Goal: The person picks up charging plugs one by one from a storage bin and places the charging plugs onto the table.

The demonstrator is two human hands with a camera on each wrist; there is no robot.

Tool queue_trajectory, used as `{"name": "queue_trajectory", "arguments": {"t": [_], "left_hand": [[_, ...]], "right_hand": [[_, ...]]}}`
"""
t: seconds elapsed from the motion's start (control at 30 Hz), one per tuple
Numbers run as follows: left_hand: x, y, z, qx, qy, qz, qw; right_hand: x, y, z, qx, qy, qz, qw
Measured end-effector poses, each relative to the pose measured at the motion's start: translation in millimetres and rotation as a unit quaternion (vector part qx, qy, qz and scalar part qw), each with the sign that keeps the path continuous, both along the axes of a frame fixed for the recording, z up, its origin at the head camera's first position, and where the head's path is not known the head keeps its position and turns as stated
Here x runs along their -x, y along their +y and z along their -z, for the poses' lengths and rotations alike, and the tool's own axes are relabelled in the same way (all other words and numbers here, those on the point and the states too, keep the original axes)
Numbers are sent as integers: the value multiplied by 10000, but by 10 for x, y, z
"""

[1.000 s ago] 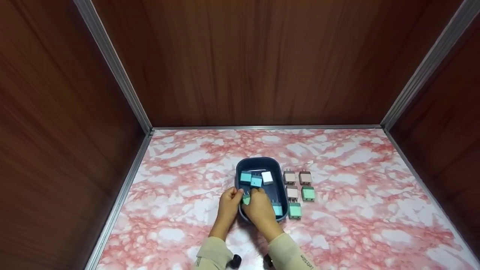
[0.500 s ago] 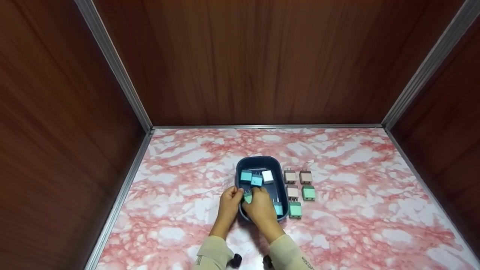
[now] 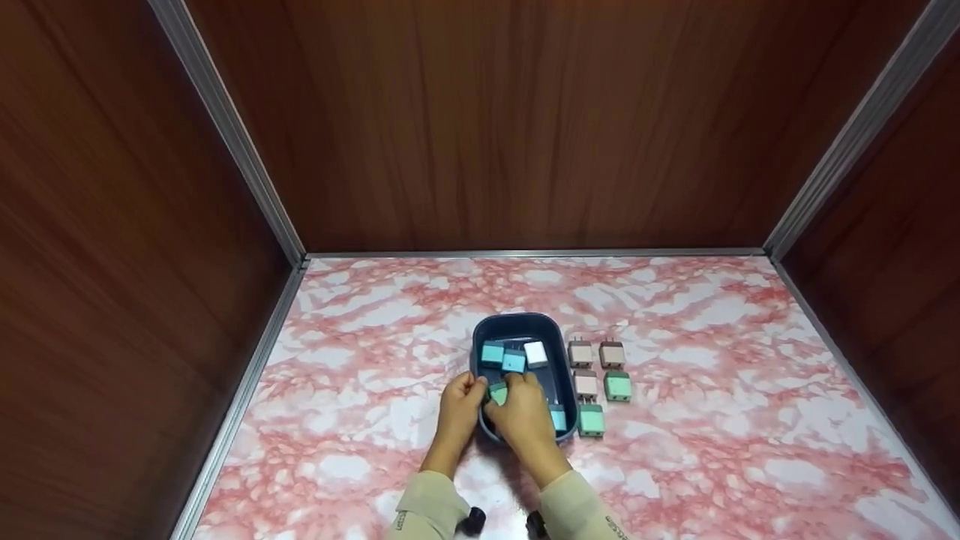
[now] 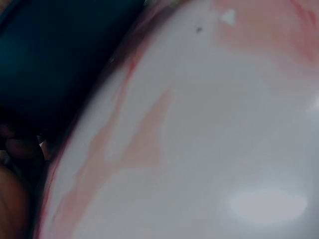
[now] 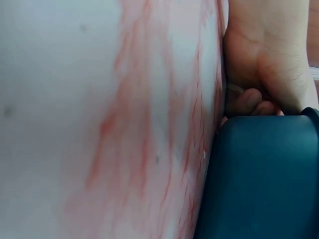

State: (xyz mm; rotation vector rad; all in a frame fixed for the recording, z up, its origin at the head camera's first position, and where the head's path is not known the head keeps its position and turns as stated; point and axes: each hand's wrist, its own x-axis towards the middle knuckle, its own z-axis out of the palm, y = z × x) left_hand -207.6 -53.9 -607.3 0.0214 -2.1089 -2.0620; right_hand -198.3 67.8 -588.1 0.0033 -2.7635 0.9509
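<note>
A dark blue plastic bin [image 3: 519, 327] stands on the table with several plug-in chargers inside. My left hand [image 3: 458, 405] grips its left rim, the other fingers curled outside the wall; in the right wrist view that left hand [image 5: 269, 55] shows beside the bin. My right hand [image 3: 526, 416] reaches into the near half and pinches a green charger [image 3: 498, 391], its lower part hidden by the hand. Farther in lie a teal charger [image 3: 492, 354], a blue charger [image 3: 514, 361] and a white charger [image 3: 535, 354]. A light blue charger [image 3: 558, 418] sits at the near right corner.
Right of the bin, chargers stand in rough rows on the table: pink ones, such as the pink charger [image 3: 580, 354], and two green, including the near green charger [image 3: 591, 421]. The red-and-white marbled tabletop [image 3: 360, 360] is enclosed by brown wood panels [image 3: 517, 135].
The green charger at my right fingers has shifted slightly right and tilted, so its prongs no longer show clearly. My left hand stays on the rim.
</note>
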Motion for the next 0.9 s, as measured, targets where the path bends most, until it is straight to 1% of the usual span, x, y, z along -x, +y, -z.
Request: {"name": "queue_trajectory", "arguments": {"t": [0.2, 0.33, 0.47, 0.63, 0.8, 0.9], "left_hand": [[-4, -14, -35, 3, 80, 80, 9999], [-6, -41, -44, -63, -8, 261, 9996], [-14, -61, -34, -96, -89, 348, 9993], [0, -57, -9, -78, -27, 269, 9996], [-2, -54, -6, -53, -1, 221, 9997], [-11, -54, -14, -24, -21, 236, 9997]], "right_hand": [[0, 10, -32, 188, 17, 62, 9998], [4, 26, -49, 255, -27, 86, 9996], [-8, 47, -88, 256, 18, 54, 9997], [-30, 104, -153, 241, 127, 72, 9996], [-81, 196, -183, 186, 37, 141, 9997], [-113, 256, -188, 178, 66, 166, 9997]]}}
